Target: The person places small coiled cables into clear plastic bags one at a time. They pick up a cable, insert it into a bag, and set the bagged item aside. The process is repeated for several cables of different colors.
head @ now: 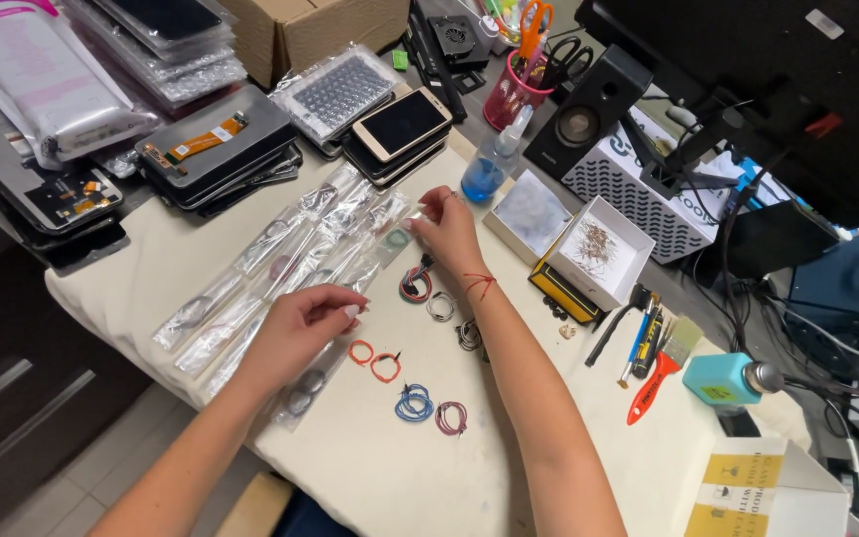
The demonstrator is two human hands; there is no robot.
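Observation:
My left hand (300, 323) rests on a long clear plastic sleeve (350, 288) that lies on the white cloth, fingers curled and pinching its edge. My right hand (446, 227) pinches the far end of the same sleeve, near a small coil inside it. Several more clear sleeves (270, 249) lie side by side to the left. Small coils of wire sit loose on the cloth: two orange ones (375, 360), a blue one (414, 403), a dark red one (451, 418), a red and blue one (416, 286) and a grey one (440, 307).
Stacked phones and screens (402, 124) lie at the back, with a blue liquid bottle (489, 167), an open white box of small parts (599, 251), a speaker (589, 109), a cup with scissors (519, 85), hand tools (648, 348) and a teal dispenser (723, 380) on the right.

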